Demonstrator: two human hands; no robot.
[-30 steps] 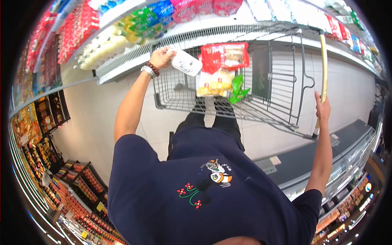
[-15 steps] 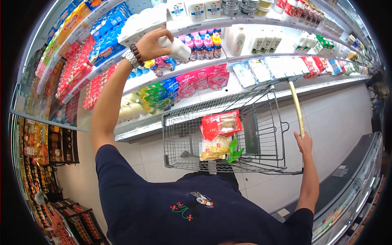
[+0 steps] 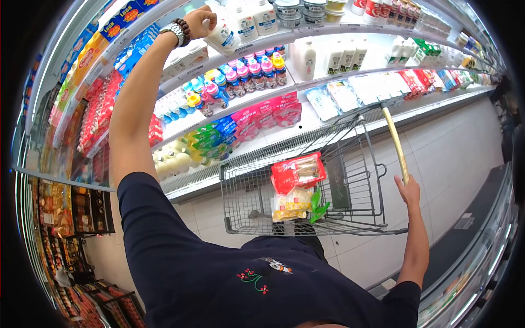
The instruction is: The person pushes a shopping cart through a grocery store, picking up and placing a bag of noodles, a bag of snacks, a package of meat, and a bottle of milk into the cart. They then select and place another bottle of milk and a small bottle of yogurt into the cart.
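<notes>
Up at the shelf, my left hand (image 3: pixel 198 24), with a watch and a beaded bracelet on its wrist, is closed on a white bottle (image 3: pixel 223 40). The bottle is tilted, and its label faces me. Beside it on the same shelf stand similar white bottles (image 3: pixel 264 17). On the right, my right hand (image 3: pixel 408 190) is closed around the yellowish handle (image 3: pixel 395 143) of a shopping cart (image 3: pixel 240 225). In the cart lie a red package (image 3: pixel 290 177), a clear and yellow bag (image 3: pixel 292 203) and something green and leafy (image 3: pixel 317 206).
Below are small bottles with colourful caps (image 3: pixel 254 74), pink pouches (image 3: pixel 257 121) and tall white bottles (image 3: pixel 308 59). Multipacks in red (image 3: pixel 97 123) fill the left shelves. A low chilled case (image 3: pixel 481 240) runs along the right, beyond the tiled floor (image 3: pixel 437 147).
My left hand has moved up and to the left with the bottle, which has turned so that its label shows. My right hand stays on the cart handle.
</notes>
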